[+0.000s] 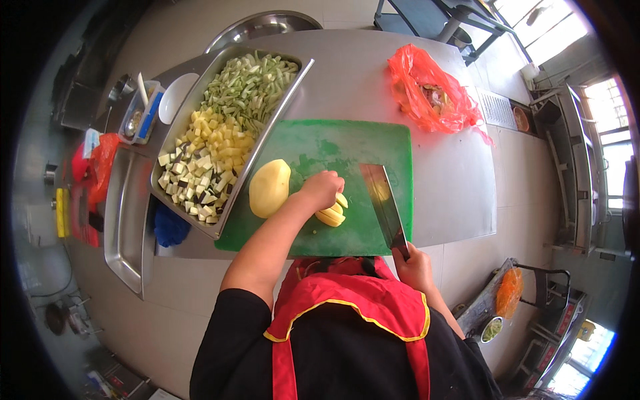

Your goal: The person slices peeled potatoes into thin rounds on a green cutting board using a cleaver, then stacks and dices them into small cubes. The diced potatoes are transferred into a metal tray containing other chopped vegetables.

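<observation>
My left hand (pixel 322 189) has its fingers curled over cut pieces of peeled potato (pixel 332 216) on a green cutting board (pixel 320 240). In my right hand (pixel 413 266) is the handle of a broad-bladed cleaver (pixel 382 200), its blade over the board's right part, apart from the pieces. A large peeled potato (pixel 270 188) lies left of my left hand. Beside the board, a long steel pan (pixel 260 140) holds green vegetable strips (pixel 250 82), yellow cubes (pixel 220 140) and diced eggplant (pixel 197 187). Whether my left fingers grip a piece is hidden.
An open red plastic bag (pixel 435 95) with scraps lies at the table's back right. Left of the full pan are an empty steel pan (pixel 125 220), a blue cloth (pixel 170 225), a white bowl (pixel 176 97) and a plastic container (pixel 142 117). A steel basin (pixel 260 25) stands beyond the table.
</observation>
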### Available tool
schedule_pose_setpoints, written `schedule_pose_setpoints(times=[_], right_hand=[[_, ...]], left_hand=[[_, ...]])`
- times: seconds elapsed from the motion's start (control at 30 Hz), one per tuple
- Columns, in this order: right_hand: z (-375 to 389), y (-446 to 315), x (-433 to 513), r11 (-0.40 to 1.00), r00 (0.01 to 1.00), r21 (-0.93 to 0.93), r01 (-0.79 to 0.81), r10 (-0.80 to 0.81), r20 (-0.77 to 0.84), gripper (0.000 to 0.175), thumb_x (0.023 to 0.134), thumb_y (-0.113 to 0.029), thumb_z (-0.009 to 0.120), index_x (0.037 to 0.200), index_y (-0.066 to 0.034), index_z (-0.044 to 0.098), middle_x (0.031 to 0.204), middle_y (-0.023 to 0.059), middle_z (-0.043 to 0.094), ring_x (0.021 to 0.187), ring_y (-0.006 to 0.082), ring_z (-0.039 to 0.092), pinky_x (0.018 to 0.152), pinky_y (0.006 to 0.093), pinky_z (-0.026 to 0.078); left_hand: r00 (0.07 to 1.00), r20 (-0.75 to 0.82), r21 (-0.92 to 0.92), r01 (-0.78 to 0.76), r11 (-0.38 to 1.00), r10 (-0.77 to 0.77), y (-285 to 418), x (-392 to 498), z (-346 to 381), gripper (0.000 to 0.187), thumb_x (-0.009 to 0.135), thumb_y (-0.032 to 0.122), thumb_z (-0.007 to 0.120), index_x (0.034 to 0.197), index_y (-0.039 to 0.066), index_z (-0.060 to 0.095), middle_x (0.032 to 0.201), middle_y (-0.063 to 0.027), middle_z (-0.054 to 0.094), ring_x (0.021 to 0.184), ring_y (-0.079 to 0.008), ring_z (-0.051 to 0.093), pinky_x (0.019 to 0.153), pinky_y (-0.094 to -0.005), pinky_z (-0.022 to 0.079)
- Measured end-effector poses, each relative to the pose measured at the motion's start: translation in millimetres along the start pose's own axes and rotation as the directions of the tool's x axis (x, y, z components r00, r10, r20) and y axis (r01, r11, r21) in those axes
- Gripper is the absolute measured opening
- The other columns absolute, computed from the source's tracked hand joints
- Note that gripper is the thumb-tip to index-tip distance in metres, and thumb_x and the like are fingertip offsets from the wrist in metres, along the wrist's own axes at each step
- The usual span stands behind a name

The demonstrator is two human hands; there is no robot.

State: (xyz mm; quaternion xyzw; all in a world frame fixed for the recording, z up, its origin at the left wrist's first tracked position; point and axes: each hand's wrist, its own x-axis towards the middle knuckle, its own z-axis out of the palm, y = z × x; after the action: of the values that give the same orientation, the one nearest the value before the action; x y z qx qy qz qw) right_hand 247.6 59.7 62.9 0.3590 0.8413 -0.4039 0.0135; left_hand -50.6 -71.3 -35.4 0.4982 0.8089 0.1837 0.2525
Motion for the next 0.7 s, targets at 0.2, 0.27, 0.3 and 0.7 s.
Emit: schedule_pose_setpoints(times=[0.2,0.27,0.3,0.7], right_hand=[[13,16,-7,0.997,0.997,-0.038,-0.068,0.069,0.032,0.021,0.095,-0.023,0.071,0.100,-0.0029,0.069,0.079,0.0247,0.068,0.073,0.0417,0.070,0.062,0.0435,0.052],[14,18,-8,0.998,0.998,-0.035,-0.047,0.048,0.032,0.021,0.095,-0.024,0.072,0.099,-0.0029,0.068,0.079,0.0246,0.068,0.074,0.0421,0.070,0.061,0.0434,0.051],[14,18,-8,0.997,0.998,-0.058,-0.055,0.057,0.033,0.021,0.095,-0.024,0.072,0.099,-0.0028,0.068,0.079,0.0246,0.068,0.074,0.0423,0.070,0.061,0.0434,0.051],[12,1,10,0.986,0.983,-0.079,-0.145,0.153,0.103,0.026,0.098,-0.028,0.060,0.093,-0.0025,0.064,0.084,0.0271,0.067,0.082,0.0501,0.065,0.070,0.0568,0.050]], left_hand=[[0.998,-0.036,-0.060,-0.058,0.996,0.056,-7,-32,-12,0.020,0.080,0.000,0.066,0.096,0.010,0.070,0.106,-0.0094,0.066,0.107,-0.0328,0.061,0.092,-0.0432,0.052],[0.998,-0.027,-0.078,-0.062,0.995,0.060,-5,-43,-14,0.025,0.078,0.000,0.068,0.101,0.010,0.070,0.108,-0.0098,0.065,0.110,-0.0331,0.060,0.094,-0.0432,0.053],[0.995,-0.057,-0.095,-0.088,0.992,0.083,-3,-47,-14,0.029,0.077,0.000,0.069,0.104,0.010,0.070,0.110,-0.0099,0.065,0.112,-0.0333,0.059,0.095,-0.0431,0.053],[0.882,-0.471,-0.098,-0.040,0.994,-0.011,24,-61,44,0.069,0.071,0.010,0.085,0.134,0.005,0.058,0.127,-0.0136,0.058,0.118,-0.0375,0.055,0.103,-0.0450,0.047]])
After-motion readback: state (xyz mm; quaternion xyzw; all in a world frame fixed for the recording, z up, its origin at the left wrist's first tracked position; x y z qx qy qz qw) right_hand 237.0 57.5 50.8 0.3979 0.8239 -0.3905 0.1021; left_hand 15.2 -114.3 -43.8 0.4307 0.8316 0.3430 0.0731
